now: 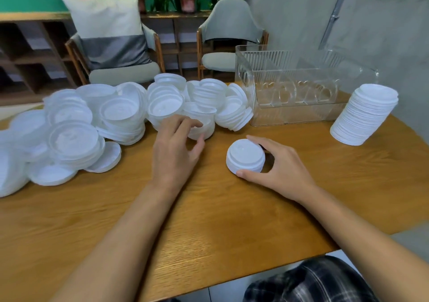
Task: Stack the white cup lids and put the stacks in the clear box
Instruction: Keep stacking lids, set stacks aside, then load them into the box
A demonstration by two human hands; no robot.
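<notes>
A round wooden bench (209, 220) is filling most of the view, with a person sitting at its near edge and both bare forearms reaching across it. A sprawling pile of loose white cup lids (111, 113) is lying across the bench's far left, many lids tilted or leaning on one another. To the right of the pile, and just beside it, a clear box (290, 111) with ribbed walls is standing at the far side, a clear divider showing inside it. Two padded armchairs are standing behind the bench; the left armchair (125, 72) is carrying a white and grey cushion (109, 30), and the right armchair (232, 35) is facing the box. A tall stack of lids (364, 116) is leaning slightly at the bench's right edge, near the box but apart from it. The left hand (173, 148) is reaching into the pile's near edge, its fingers and thumb curling around a near lid (202, 131). The right hand (281, 169) is gripping a short stack of lids (245, 158), which is sitting on the bench between pile and tall stack, thumb at the near rim and fingers behind it.
</notes>
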